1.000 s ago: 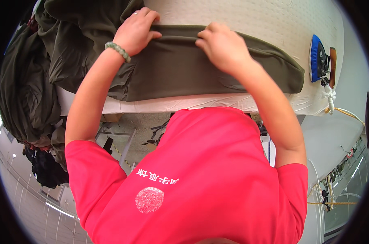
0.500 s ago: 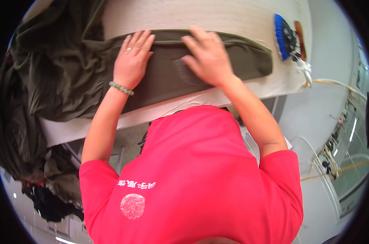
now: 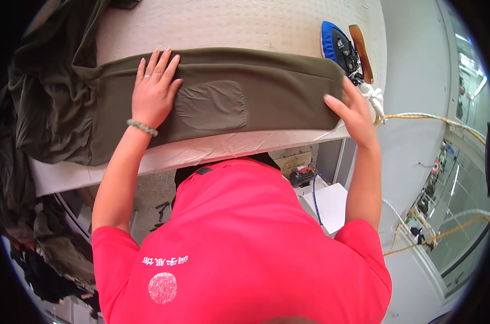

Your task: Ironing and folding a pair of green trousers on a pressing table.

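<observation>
A dark olive garment (image 3: 288,81) lies across the padded white table, with one long narrow section, like a trouser leg, spread flat in front of me. A wrinkled, rounded patch (image 3: 215,105) shows on that section. My left hand (image 3: 152,100) presses flat on the cloth left of the patch, fingers stretched out. At the section's right end, my right hand (image 3: 359,116) touches the hem with thumb and fingers apart. Just beyond it stands a pressing iron (image 3: 339,51) with a blue-edged sole and brown handle.
The rest of the garment (image 3: 50,97) bunches and hangs at the left. White padded tabletop (image 3: 229,24) extends behind the cloth. A white and yellow cord (image 3: 418,116) runs from the iron to the right. Below the table are a white box (image 3: 331,202) and a blue hose (image 3: 314,202).
My right hand has moved right, from the middle of the cloth to its hem. The patch is now uncovered and the section lies flatter. My left hand stays on the cloth.
</observation>
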`<control>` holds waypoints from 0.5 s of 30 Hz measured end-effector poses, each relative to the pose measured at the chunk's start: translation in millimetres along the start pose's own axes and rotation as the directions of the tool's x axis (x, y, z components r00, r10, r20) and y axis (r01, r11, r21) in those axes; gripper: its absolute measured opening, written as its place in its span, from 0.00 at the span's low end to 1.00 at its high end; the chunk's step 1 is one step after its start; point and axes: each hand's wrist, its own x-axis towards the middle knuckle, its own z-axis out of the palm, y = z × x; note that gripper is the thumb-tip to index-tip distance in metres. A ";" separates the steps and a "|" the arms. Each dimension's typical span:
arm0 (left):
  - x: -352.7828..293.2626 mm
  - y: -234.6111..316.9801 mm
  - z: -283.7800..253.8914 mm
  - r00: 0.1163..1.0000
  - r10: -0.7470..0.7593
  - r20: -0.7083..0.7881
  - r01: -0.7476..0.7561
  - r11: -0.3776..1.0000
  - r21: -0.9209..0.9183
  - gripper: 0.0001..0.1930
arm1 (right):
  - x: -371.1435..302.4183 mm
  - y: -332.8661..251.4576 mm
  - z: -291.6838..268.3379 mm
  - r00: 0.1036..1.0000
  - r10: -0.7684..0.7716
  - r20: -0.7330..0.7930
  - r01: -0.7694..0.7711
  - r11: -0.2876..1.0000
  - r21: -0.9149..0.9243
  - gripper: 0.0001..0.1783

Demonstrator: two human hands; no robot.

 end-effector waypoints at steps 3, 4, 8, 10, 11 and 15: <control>35.2 84.6 21.5 0.994 -0.051 0.099 0.055 0.998 -0.038 0.34 | -0.9 27.5 -15.9 0.996 0.033 0.078 -0.038 0.997 0.070 0.40; 52.5 123.0 36.0 0.987 -0.018 0.159 0.040 0.990 -0.135 0.38 | 9.3 51.5 -22.1 0.989 0.105 0.108 -0.109 0.994 0.027 0.40; 103.7 239.7 104.1 0.988 0.139 0.071 -0.126 0.979 -0.160 0.39 | 44.9 100.1 -41.8 0.942 0.287 0.174 -0.282 0.958 -0.053 0.41; 102.3 227.0 94.2 0.991 0.088 0.104 -0.073 0.988 -0.135 0.38 | 45.0 111.5 -46.1 0.915 0.347 0.205 -0.339 0.938 -0.073 0.41; 100.0 211.9 84.2 0.990 0.057 0.125 -0.041 0.991 -0.126 0.38 | 40.9 112.2 -43.5 0.927 0.349 0.135 -0.342 0.937 -0.069 0.39; 57.9 111.1 58.2 0.965 -0.205 -0.163 0.240 0.942 0.233 0.30 | 45.6 118.7 -32.5 0.966 0.257 0.005 -0.257 0.965 0.043 0.32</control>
